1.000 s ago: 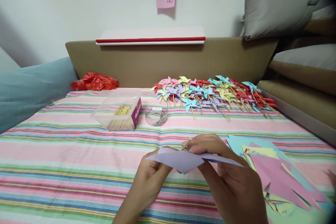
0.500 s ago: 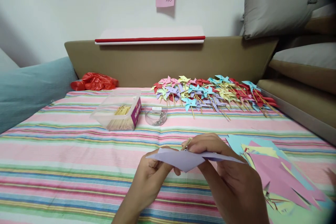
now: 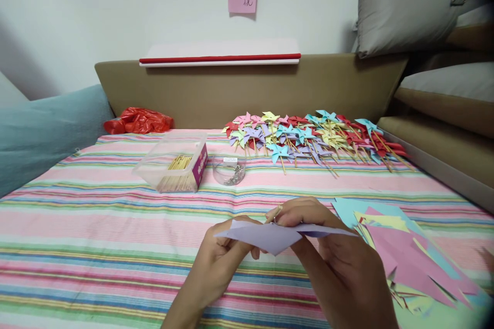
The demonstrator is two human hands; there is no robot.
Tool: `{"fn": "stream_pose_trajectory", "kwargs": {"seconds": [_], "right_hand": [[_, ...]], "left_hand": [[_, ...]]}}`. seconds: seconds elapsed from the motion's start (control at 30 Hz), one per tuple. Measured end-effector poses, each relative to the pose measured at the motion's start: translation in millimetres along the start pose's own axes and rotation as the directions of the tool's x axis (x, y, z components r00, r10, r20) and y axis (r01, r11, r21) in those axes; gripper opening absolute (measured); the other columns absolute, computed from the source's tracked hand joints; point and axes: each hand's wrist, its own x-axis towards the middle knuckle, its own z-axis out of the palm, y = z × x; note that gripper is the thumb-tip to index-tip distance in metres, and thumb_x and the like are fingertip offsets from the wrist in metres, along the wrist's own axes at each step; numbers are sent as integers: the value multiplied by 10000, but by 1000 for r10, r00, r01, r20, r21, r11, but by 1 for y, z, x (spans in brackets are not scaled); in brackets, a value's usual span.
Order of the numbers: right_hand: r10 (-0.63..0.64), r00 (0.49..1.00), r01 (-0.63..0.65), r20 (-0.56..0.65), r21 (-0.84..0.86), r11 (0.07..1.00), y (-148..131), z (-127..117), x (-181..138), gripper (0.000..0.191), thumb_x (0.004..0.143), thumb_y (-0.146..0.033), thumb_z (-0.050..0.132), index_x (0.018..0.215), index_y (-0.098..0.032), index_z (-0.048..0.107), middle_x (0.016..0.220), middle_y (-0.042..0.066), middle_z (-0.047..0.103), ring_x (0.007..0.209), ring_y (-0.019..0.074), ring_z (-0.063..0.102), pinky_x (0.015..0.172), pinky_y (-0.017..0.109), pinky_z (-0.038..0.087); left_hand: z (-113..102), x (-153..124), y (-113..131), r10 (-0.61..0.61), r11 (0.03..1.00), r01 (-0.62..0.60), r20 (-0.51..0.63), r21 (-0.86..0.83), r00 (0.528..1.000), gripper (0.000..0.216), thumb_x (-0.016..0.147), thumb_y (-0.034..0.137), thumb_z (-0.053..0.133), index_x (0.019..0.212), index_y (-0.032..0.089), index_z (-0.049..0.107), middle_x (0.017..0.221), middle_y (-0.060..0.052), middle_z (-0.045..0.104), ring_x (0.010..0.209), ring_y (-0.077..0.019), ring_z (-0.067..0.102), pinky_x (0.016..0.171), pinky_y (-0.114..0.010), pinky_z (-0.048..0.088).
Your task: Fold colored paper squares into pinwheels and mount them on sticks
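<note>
My right hand (image 3: 335, 262) pinches closed on the middle of the lilac paper (image 3: 270, 235), where a wooden stick (image 3: 275, 212) pokes up. My left hand (image 3: 218, 262) grips its left end. The paper's long axis runs left-right, above the striped cloth (image 3: 116, 226).

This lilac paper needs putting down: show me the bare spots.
Bare: striped cover left of the left hand, nearer than the stick box; the strip between jar and lilac paper. Crowded: pinwheel pile behind, paper stack beside the right hand.

Lilac paper pinwheel (image 3: 270, 235) held flat, wood stick (image 3: 275, 212) poking up thru centre.
</note>
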Motion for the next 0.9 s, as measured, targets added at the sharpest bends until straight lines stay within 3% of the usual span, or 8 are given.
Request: {"fn": "stream_pose_trajectory", "kwargs": {"seconds": [0.6, 0.73, 0.9], "right_hand": [[34, 999, -34, 37, -7, 999, 2, 0, -2, 219, 978, -117, 515, 1061, -287, 625, 1004, 12, 701, 999, 190, 656, 827, 344, 522], [-1, 999, 2, 39, -15, 1000, 1, 2, -2, 205, 962, -104, 517, 1022, -274, 616, 975, 3, 716, 945, 181, 675, 825, 340, 499], [-36, 997, 35, 64, 17, 999, -2, 2, -1, 238, 925, -64, 522, 1005, -274, 598, 965, -9, 727, 924, 175, 681, 844, 348, 492]], "left_hand": [[-8, -1, -3, 12, 1000, -11, 55, -7, 998, 263, 957, 376, 623, 805, 196, 741, 749, -30, 663, 716, -152, 609, 656, -253, 462], [-13, -3, -10, 58, 998, -56, 58, -34, 997, 163, 901, 377, 702, 906, 240, 789, 829, -35, 709, 754, -160, 628, 676, -249, 465], [-21, -3, -14, 98, 989, -85, 110, -119, 989, 222, 880, 465, 710, 1004, 306, 803, 912, -32, 730, 811, -169, 643, 728, -258, 476]]}}
